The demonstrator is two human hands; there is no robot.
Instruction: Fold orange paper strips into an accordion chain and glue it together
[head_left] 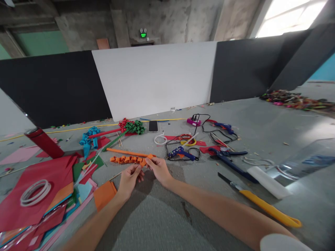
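Forearms (209, 198) reach orange paper (128, 159); red flask (48, 146) (capped) stands.

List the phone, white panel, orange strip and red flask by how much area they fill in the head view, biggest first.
1. White panel
2. Red flask
3. Orange strip, partly hidden
4. Phone
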